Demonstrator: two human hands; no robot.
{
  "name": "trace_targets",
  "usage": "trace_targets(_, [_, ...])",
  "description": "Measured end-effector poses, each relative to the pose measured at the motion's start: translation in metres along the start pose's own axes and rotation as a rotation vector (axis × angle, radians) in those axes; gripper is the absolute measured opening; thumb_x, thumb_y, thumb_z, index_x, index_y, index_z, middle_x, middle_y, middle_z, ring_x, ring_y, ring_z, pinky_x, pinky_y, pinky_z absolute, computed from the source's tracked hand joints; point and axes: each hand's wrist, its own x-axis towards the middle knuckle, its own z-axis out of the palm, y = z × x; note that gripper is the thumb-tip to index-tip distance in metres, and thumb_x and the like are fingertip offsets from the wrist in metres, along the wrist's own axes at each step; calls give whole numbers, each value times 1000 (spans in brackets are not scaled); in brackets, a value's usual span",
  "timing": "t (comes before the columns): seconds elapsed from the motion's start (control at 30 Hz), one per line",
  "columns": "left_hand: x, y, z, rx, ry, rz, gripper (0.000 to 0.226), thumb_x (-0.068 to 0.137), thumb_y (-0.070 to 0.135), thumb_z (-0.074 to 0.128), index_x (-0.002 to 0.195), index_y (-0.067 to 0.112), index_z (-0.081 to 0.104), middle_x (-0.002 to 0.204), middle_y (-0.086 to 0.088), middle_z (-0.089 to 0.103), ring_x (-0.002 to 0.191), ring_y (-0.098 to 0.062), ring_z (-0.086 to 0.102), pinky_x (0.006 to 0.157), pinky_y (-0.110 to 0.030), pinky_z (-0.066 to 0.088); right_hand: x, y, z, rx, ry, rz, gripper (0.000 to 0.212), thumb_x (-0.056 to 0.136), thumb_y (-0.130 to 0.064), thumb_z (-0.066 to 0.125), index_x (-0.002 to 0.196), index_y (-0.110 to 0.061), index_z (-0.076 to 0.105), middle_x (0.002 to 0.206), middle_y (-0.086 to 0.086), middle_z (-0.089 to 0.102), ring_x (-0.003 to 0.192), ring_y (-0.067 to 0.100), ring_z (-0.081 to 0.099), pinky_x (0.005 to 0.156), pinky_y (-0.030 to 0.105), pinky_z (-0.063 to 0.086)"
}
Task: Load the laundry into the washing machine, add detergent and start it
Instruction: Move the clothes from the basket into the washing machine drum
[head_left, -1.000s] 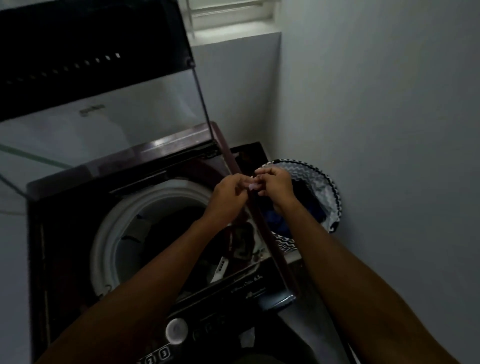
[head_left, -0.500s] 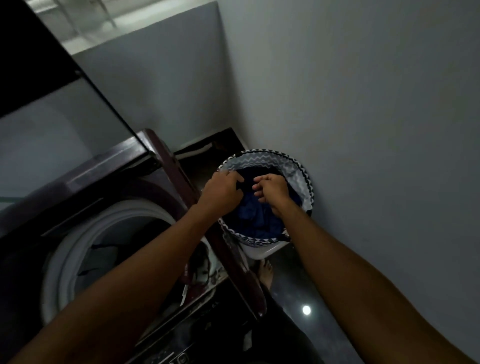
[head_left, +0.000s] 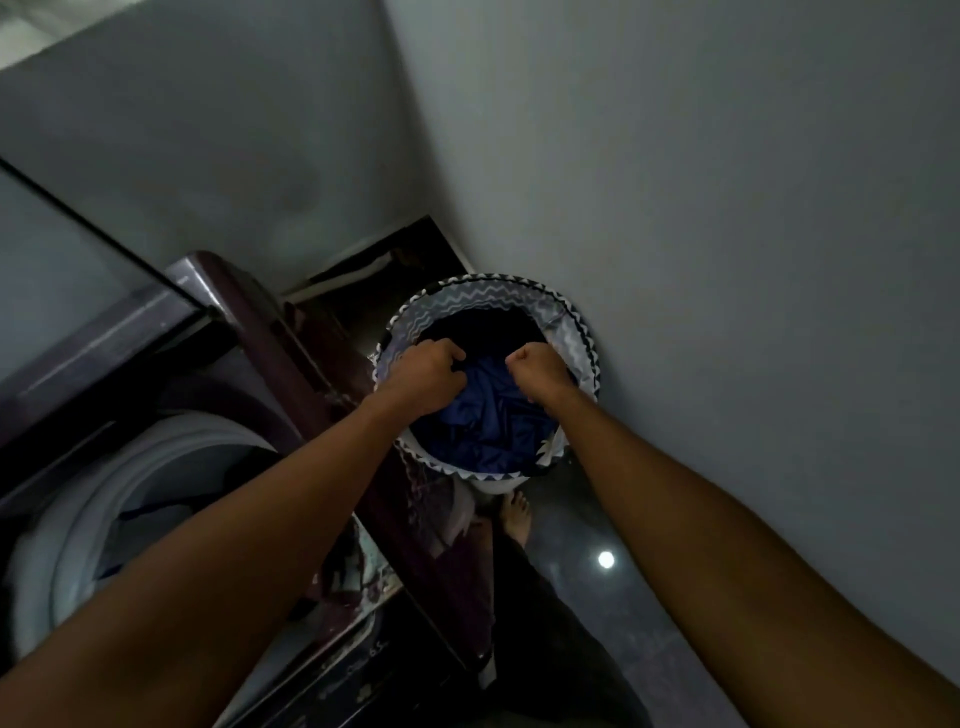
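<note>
A round laundry basket (head_left: 571, 317) with a zigzag pattern stands on the floor by the right wall. Blue cloth (head_left: 488, 415) lies inside it under darker clothes. My left hand (head_left: 423, 371) and my right hand (head_left: 537, 371) are both down in the basket, fingers curled into the blue cloth. The top-loading washing machine (head_left: 249, 332) stands at the left with its glass lid (head_left: 57, 260) raised. Its white drum ring (head_left: 104, 499) shows some clothes inside, partly hidden by my left forearm.
Grey walls close in behind and on the right. The dark glossy floor (head_left: 634, 613) shows a light reflection, and my bare foot (head_left: 517, 519) stands just below the basket. The machine's dark red side edge runs between drum and basket.
My hands left the space above the machine and went right and down into the basket. They have spread apart and closed on the blue cloth; the view has swung right.
</note>
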Motion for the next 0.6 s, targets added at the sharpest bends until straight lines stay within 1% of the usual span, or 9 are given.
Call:
trace_targets(0.07, [5, -1, 10, 19, -2, -35, 47, 90, 32, 59, 136, 22, 52, 133, -9, 54, 120, -30, 52, 99, -44, 47, 9, 7, 4, -157, -56, -48, 32, 85, -4, 45, 57, -14, 35, 55, 6, 35, 48, 19, 32, 47, 33, 30])
trace_targets(0.1, [7, 0, 15, 26, -19, -55, 49, 91, 33, 59, 138, 23, 49, 137, -9, 52, 124, -31, 50, 102, -46, 45, 13, 10, 8, -201, -71, -55, 28, 84, -3, 47, 59, -13, 39, 59, 9, 42, 52, 21, 40, 50, 37, 37])
trace_targets(0.13, [9, 0, 21, 30, -52, -75, 52, 91, 35, 58, 140, 23, 46, 140, -10, 49, 126, -32, 47, 103, -48, 43, 17, 11, 11, -236, -82, -43, 19, 85, -5, 50, 67, -10, 46, 71, 14, 52, 65, 25, 51, 60, 42, 47])
trace_targets(0.17, [10, 0, 27, 33, -87, -93, 54, 92, 36, 57, 142, 22, 43, 142, -10, 46, 128, -33, 44, 105, -48, 42, 23, 15, 15, -295, -94, -52, 5, 87, -9, 53, 81, -8, 54, 92, 16, 59, 83, 29, 57, 74, 46, 53])
trace_targets(0.23, [16, 0, 37, 31, -134, -120, 55, 94, 34, 55, 145, 21, 38, 144, -10, 41, 131, -34, 40, 106, -49, 40, 36, 22, 26, -400, -125, -41, 27, 90, -21, 55, 114, -10, 56, 126, 15, 50, 114, 35, 49, 92, 48, 49])
trace_targets(0.3, [22, -1, 45, 18, -154, -126, 56, 94, 32, 55, 146, 20, 36, 146, -10, 39, 131, -34, 38, 107, -48, 39, 45, 27, 35, -473, -145, 3, 41, 91, -26, 54, 130, -14, 50, 139, 14, 39, 127, 37, 37, 98, 50, 44])
trace_targets(0.47, [35, -5, 60, -4, -206, -117, 58, 94, 31, 57, 147, 19, 35, 147, -10, 35, 133, -34, 36, 108, -49, 37, 63, 51, 45, -563, -196, 72, 52, 91, -31, 55, 138, -15, 42, 153, 17, 24, 139, 41, 20, 109, 55, 29])
trace_targets(0.53, [37, -9, 66, -11, -196, -108, 57, 95, 33, 57, 146, 19, 37, 147, -11, 36, 132, -35, 37, 107, -49, 37, 69, 63, 49, -581, -184, 95, 69, 90, -37, 57, 147, -13, 27, 159, 19, 7, 143, 42, 12, 112, 57, 23])
trace_targets(0.6, [38, -13, 72, -13, -180, -106, 57, 94, 38, 57, 145, 20, 39, 145, -10, 38, 130, -35, 38, 106, -48, 39, 74, 71, 51, -589, -106, 185, 87, 87, -44, 61, 152, -11, 12, 160, 21, -3, 144, 43, 8, 112, 57, 21])
